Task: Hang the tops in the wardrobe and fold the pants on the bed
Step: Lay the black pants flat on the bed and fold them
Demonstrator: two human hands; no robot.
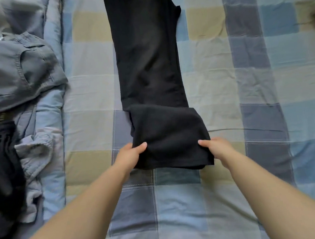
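Dark garment heap (0,169): well to the left of the left hand, at the frame's edge; black cloth, bunched, too dark to tell what kind.
Grey garments (17,73): left of and beyond the left hand; crumpled with visible seams and a pocket, apparently waiting their turn.
Pale blue garment (33,153): left of the left hand, rumpled against the dark heap.
Left hand (130,154): grips the left edge of the folded end of the pants, thumb on top, fingers hidden under the cloth; probably so the fold moves as one piece.
Black pants (148,63): between the hands and stretching straight away from them, legs laid one over the other, flat on the bed; the end nearest the hands is doubled back into a thick flap.
Folded flap (170,135): held between both hands; its far edge lies on the leg, its near edge seems slightly lifted.
Right hand (216,148): grips the flap's right edge, mirroring the left, thumb on top; holding both sides likely keeps the edges square.
Step in hand: judged to be rolling or folding the pants further away from the body, with more folds still needed.
Plaid bedcover (253,74): beneath and right of the right hand, a flat surface for pressing the folds.
Thin dark line (248,130): on the cover just beyond the right hand; cannot tell whether thread or crease.
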